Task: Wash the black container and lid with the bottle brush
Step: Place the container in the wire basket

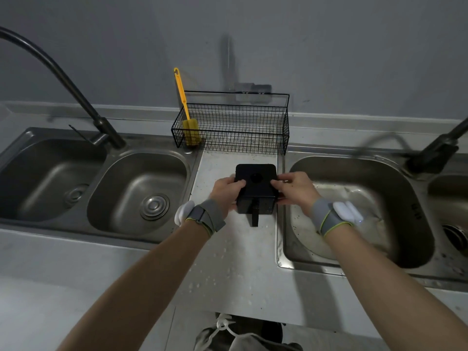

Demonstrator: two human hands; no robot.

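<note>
A square black container (255, 203) with its black lid (255, 177) on top stands on the steel counter strip between the sinks, a black strap hanging down its front. My left hand (226, 192) grips its left side and my right hand (295, 187) grips its right side, fingers on the lid's edges. The yellow bottle brush (188, 122) stands upright in the left end of a black wire basket (240, 133) behind the container, its handle leaning against the wall.
A double steel sink (96, 188) with a dark tap (76, 89) lies to the left. Another sink (367, 211) on the right holds cloudy water, with a dark tap (435, 150) behind it. Water drops speckle the counter (240, 269) in front.
</note>
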